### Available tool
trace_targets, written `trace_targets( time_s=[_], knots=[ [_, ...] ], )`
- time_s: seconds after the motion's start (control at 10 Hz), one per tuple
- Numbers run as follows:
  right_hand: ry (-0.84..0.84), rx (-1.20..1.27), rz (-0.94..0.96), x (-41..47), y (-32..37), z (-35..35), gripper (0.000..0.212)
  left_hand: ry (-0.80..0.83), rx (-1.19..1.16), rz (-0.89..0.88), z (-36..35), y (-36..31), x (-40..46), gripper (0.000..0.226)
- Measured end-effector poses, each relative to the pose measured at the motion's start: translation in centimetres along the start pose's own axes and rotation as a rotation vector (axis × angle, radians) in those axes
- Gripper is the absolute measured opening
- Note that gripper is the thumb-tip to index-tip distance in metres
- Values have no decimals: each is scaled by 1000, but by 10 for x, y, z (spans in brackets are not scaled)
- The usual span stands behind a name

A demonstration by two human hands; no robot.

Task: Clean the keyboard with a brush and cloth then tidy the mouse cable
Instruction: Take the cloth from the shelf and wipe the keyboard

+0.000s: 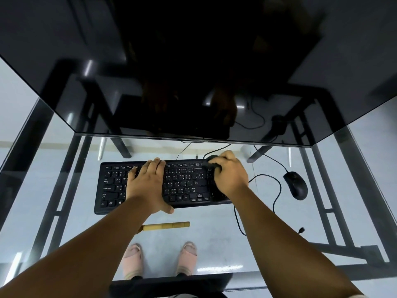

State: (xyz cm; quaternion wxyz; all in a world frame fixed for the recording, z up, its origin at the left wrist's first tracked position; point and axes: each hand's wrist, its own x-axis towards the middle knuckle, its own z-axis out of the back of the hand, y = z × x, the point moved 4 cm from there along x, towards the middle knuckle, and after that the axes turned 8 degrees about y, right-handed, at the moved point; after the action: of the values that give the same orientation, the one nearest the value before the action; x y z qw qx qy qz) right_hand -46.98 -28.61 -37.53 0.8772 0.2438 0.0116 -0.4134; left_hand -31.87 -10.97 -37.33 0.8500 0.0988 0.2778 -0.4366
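Observation:
A black keyboard [111, 190] lies on the glass desk [214, 244]. My left hand [146, 186] lies flat across its middle keys, fingers straight, pressing it down. My right hand [231, 175] grips a dark cloth [212, 161] bunched at the keyboard's far right corner, over the number pad. A brush with a pale wooden handle [166, 225] lies on the glass just in front of the keyboard, its bristle end hidden by my left forearm. The black mouse [296, 184] sits to the right, its cable [277, 190] looping loosely across the glass.
A large dark monitor [193, 72] hangs over the back of the desk, close behind the keyboard. A loose cable plug [301, 229] lies at the right front. The black desk frame and my feet on the floor show through the glass.

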Motion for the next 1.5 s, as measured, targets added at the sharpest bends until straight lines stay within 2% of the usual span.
trace_targets(
  time_s=[0.1, 0.2, 0.4, 0.5, 0.7, 0.8, 0.9, 1.0, 1.1, 1.2, 1.3, 1.4, 1.5],
  knots=[
    [11, -56, -36, 1, -5, 5, 33, -1, -5, -2, -1, -1, 0, 140],
    [-42, -35, -155, 2, -12, 8, 34, 0, -15, -1, -2, 0, 0, 140],
    [-10, -63, -39, -4, -1, -1, 36, -15, -19, -7, -2, 0, 1, 141],
    [-65, -22, -158, -2, -7, 4, 36, -17, -17, -11, -3, 1, 0, 141],
    [19, -109, 10, -2, 0, 4, 35, -21, -29, -13, -3, 3, 1, 140],
    [-6, -120, -145, 3, -18, 18, 36, -20, -34, -17, -5, 3, 0, 140],
    [-51, -29, -227, 2, -20, 16, 37, -22, -39, -18, -6, 4, 0, 140],
    [-29, 23, -162, 1, -5, 5, 36, -21, -42, -15, -5, 5, 1, 140],
    [28, -39, -70, -1, 5, -1, 35, -19, -37, -13, -5, 4, 1, 140],
    [10, -52, -149, 4, -9, 8, 35, -22, -34, -16, -7, 4, 1, 140],
    [-64, 38, -223, 5, -18, 8, 36, -33, -42, -24, -7, 5, 2, 139],
    [-132, 133, -133, -3, -10, -7, 36, -50, -46, -36, -8, 5, 2, 139],
    [-48, 105, 122, -16, -5, -19, 38, -100, -86, -52, -12, 9, -1, 139]
  ],
)
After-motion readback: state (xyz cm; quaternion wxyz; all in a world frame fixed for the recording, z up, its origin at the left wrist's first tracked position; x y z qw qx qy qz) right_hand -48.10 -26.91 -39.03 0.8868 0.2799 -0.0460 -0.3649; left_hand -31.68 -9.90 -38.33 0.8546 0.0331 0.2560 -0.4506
